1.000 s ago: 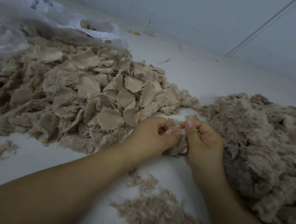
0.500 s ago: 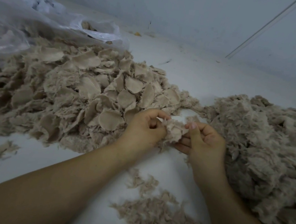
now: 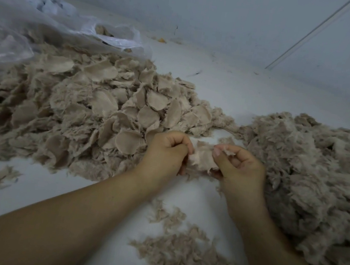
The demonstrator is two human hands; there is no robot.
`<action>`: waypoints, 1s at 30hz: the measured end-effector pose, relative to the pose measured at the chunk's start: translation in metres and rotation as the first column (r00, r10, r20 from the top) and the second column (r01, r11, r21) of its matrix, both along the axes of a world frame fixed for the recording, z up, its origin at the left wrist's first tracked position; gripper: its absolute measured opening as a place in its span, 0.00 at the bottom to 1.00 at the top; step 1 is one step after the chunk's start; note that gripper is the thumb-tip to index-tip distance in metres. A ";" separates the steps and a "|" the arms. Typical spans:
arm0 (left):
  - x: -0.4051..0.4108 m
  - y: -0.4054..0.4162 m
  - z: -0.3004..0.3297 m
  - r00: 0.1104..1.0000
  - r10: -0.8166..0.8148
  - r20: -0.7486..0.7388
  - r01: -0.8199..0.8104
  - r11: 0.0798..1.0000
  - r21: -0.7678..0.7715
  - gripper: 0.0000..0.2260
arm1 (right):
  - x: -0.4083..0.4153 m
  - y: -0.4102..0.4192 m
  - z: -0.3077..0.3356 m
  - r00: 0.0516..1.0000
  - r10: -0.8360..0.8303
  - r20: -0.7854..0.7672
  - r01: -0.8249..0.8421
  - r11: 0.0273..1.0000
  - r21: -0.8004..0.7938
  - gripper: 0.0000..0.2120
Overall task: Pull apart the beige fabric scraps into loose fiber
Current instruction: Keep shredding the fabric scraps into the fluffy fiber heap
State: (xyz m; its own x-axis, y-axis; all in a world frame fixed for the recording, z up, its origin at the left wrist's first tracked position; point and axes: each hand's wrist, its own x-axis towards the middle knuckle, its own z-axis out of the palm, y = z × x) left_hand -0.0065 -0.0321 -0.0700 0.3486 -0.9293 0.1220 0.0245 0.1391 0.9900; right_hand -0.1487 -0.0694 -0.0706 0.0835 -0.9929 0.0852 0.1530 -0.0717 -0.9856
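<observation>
A beige fabric scrap (image 3: 201,159) is stretched between my two hands above the white floor. My left hand (image 3: 164,153) grips its left edge with curled fingers. My right hand (image 3: 240,167) pinches its right edge between thumb and fingers. To the left lies a big pile of whole beige scraps (image 3: 87,116), many of them round, flat pieces. On the right sits a fluffy heap of loose fiber (image 3: 311,172), right behind my right hand.
A clear plastic bag (image 3: 27,30) lies at the back left, partly over the scrap pile. Small tufts of fiber (image 3: 184,258) are scattered on the white floor (image 3: 230,90) between my forearms, and one bit (image 3: 1,176) lies at the left. A pale wall (image 3: 229,17) rises behind.
My hands have moved apart and the scrap between them is stretched wider. One second ago both hands were close together over it.
</observation>
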 end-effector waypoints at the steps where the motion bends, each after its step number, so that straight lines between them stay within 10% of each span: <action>1: 0.000 0.000 0.000 1.000 0.016 -0.015 -0.016 1.000 0.005 0.13 | 0.000 0.000 0.000 1.000 0.010 0.010 -0.010 1.000 0.001 0.05; 15: 0.017 0.000 0.004 0.943 -0.331 0.030 0.327 0.941 0.081 0.04 | 0.000 0.006 0.001 0.992 0.122 -0.035 -0.123 0.992 -0.005 0.04; 23: 0.016 -0.004 0.000 0.981 -0.108 -0.160 0.116 0.992 0.045 0.12 | -0.003 -0.003 -0.001 1.000 -0.002 0.007 0.002 1.000 0.005 0.10; 30: 0.020 -0.006 -0.003 0.955 -0.075 -0.286 0.077 0.997 -0.004 0.10 | -0.004 0.012 0.009 0.853 0.369 -0.370 -0.447 0.882 -0.151 0.09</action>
